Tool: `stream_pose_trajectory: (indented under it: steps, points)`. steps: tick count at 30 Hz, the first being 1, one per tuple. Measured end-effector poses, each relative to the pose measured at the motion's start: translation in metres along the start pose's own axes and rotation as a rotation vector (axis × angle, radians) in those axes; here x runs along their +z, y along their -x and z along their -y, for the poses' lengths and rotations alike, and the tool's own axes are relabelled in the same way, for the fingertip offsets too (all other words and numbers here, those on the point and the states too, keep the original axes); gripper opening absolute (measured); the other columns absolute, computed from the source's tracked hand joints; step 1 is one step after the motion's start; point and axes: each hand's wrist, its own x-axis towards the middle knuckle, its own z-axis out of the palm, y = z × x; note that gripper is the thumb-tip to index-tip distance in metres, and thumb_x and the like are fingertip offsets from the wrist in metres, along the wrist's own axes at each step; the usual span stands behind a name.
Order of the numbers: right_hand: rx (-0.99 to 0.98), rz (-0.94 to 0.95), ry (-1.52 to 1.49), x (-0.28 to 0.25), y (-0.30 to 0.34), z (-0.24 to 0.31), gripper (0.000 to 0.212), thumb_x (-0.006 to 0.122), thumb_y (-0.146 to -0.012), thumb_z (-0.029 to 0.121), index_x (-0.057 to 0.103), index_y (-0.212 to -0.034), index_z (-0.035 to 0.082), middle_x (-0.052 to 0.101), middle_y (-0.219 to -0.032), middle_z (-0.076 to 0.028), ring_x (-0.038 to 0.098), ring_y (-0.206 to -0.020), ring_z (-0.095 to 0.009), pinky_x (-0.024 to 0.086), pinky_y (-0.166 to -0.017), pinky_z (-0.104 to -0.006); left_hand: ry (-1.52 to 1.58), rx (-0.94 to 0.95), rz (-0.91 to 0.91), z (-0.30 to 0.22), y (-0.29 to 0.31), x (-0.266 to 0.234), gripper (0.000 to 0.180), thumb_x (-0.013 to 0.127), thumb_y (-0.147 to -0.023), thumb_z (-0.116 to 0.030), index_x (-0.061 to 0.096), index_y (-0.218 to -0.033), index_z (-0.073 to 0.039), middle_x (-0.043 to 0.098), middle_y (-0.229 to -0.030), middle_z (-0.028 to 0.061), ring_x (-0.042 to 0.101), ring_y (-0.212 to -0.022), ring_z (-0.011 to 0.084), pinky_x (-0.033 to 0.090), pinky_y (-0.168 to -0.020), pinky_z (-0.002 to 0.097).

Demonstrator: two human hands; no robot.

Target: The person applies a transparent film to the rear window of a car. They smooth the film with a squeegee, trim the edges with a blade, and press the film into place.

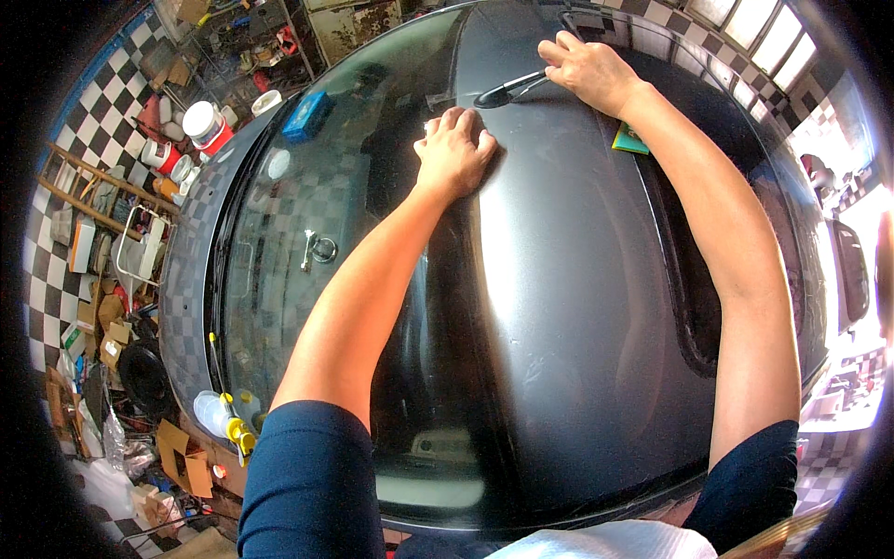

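My left hand (453, 154) is at the top edge of the windshield (349, 200), its fingers bent and pressed down where the glass meets the grey car roof (568, 279). A small pale bit shows at its fingertips; what it holds, if anything, is hidden. Farther right, my right hand (591, 73) is closed at the end of a slim black rod, which looks like a roof antenna (507, 90) with a rounded base on the roof. A green and yellow piece (630, 140) lies partly under my right forearm, by the dark sunroof (684, 261).
A blue box (305, 116) sits on the far part of the windshield, and a ring-like metal item (323, 250) shows nearer. Yellow-handled tools (239, 433) lie by the glass's lower edge. White buckets (203, 123), cardboard boxes (184, 458) and clutter crowd the left floor.
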Motion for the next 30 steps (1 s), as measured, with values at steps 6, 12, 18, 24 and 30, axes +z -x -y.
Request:
stream_pose_trajectory:
  steps: [6, 12, 18, 24, 30]
  points:
    - [-0.024, -0.064, -0.035, -0.013, 0.004, -0.005, 0.006, 0.062, -0.076, 0.012, 0.064, -0.075, 0.007, 0.055, -0.096, -0.001, 0.058, -0.097, -0.016, 0.058, -0.067, -0.0262, -0.001, 0.019, -0.011, -0.001, -0.002, 0.002, 0.05, 0.046, -0.09, -0.038, 0.053, -0.129, -0.008, 0.047, -0.139, 0.0119, 0.041, -0.129, 0.0312, 0.034, -0.102, 0.0539]
    - [0.178, 0.257, -0.14, -0.068, 0.03, 0.014, 0.016, 0.061, -0.085, 0.018, 0.057, -0.097, 0.007, 0.062, -0.083, -0.007, 0.063, -0.081, -0.023, 0.052, -0.064, -0.0336, 0.002, 0.005, -0.017, 0.003, 0.003, 0.001, 0.05, 0.047, -0.089, -0.037, 0.053, -0.129, -0.008, 0.047, -0.139, 0.0116, 0.041, -0.129, 0.0315, 0.033, -0.102, 0.054]
    - [0.957, 0.426, -1.272, -0.081, 0.047, 0.054, 0.018, 0.064, -0.087, 0.017, 0.056, -0.087, 0.001, 0.066, -0.069, -0.009, 0.06, -0.059, -0.014, 0.046, -0.057, -0.0283, 0.02, 0.009, -0.022, -0.002, 0.001, -0.003, 0.05, 0.046, -0.089, -0.037, 0.052, -0.129, -0.008, 0.047, -0.138, 0.0116, 0.041, -0.129, 0.0318, 0.034, -0.101, 0.0537]
    - [1.345, 0.179, -1.462, -0.033, 0.023, 0.085, 0.019, 0.066, -0.084, 0.019, 0.062, -0.083, 0.001, 0.064, -0.067, -0.007, 0.053, -0.051, -0.011, 0.039, -0.045, -0.0271, 0.019, 0.016, -0.038, -0.002, 0.0, 0.002, 0.048, 0.046, -0.089, -0.037, 0.054, -0.126, -0.008, 0.048, -0.137, 0.0123, 0.042, -0.128, 0.032, 0.034, -0.1, 0.0536]
    - [1.329, 0.258, -1.445, -0.02, 0.002, 0.084, 0.023, 0.066, -0.077, 0.022, 0.065, -0.081, -0.001, 0.069, -0.07, -0.012, 0.066, -0.065, -0.02, 0.05, -0.064, -0.0323, 0.022, 0.014, -0.039, 0.002, 0.001, 0.0, 0.048, 0.047, -0.088, -0.038, 0.055, -0.125, -0.009, 0.049, -0.136, 0.0126, 0.043, -0.128, 0.0324, 0.035, -0.1, 0.0537]
